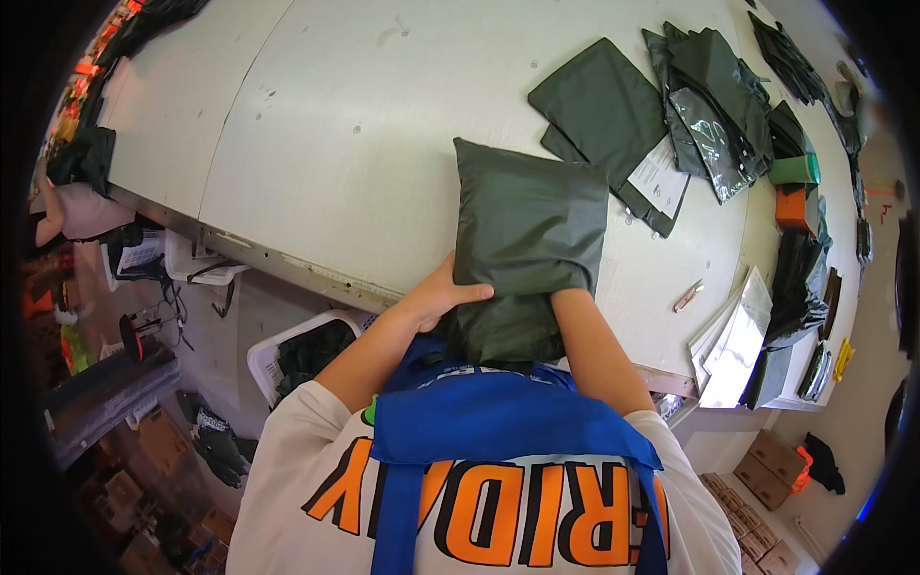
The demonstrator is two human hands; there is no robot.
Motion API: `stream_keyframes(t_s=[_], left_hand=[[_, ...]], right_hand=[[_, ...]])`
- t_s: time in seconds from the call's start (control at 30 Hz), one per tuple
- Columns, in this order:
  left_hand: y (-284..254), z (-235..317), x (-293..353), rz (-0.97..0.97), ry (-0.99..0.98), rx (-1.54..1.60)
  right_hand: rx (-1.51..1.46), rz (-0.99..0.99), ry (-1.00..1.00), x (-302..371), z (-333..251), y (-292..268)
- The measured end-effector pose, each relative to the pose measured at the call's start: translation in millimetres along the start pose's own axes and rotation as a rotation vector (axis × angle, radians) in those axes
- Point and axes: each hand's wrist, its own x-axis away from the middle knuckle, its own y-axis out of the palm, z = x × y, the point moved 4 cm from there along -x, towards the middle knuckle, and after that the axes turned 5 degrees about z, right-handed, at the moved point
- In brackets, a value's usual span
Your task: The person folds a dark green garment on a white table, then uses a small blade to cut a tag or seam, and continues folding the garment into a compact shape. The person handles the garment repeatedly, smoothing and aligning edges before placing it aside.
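A dark green plastic mailing bag (532, 216) lies at the table's near edge, right in front of my body. Its lower part (508, 329) hangs toward my apron below a fold. My left hand (443, 295) grips the bag's left side, thumb on top and fingers underneath. My right hand reaches into or under the fold at the bag's lower right; only the wrist (572, 299) shows and the fingers are hidden. Whether that hand holds anything cannot be seen.
Beyond the bag, to the right, lie more dark green bags (609, 101) and a pile with clear wrapping (714, 105). A small cutter (688, 295) and white papers (733, 340) rest at the right. A white basket (264, 369) with dark items stands below the table's edge, left.
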Motion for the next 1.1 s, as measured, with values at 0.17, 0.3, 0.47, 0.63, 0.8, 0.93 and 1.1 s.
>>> stream_keyframes(t_s=[0.17, 0.3, 0.47, 0.63, 0.8, 0.93, 1.1], left_hand=[[20, 5, -5, -0.065, 0.098, -0.222], [16, 4, -15, 0.153, 0.103, -0.319], [5, 19, -11, 0.109, 0.139, -0.516], [-9, 11, -5, 0.050, 0.149, -0.462], [-15, -1, -4, 0.019, 0.114, -0.592], [-21, -18, 16, 0.085, 0.107, -0.489], [-11, 15, 4, -0.011, 0.079, -0.407]], right_hand=[[-0.029, -0.013, 0.013, -15, 2, 19], [-0.098, -0.078, 0.061, -37, 9, 18], [-0.059, -0.177, -0.016, 57, -38, -18], [-0.399, -0.035, 0.466, 81, 23, -91], [-0.648, 0.034, 0.847, 74, 41, -66], [-0.767, 0.006, 0.724, 100, 22, -52], [-0.664, 0.229, 0.603, 96, 20, -70]])
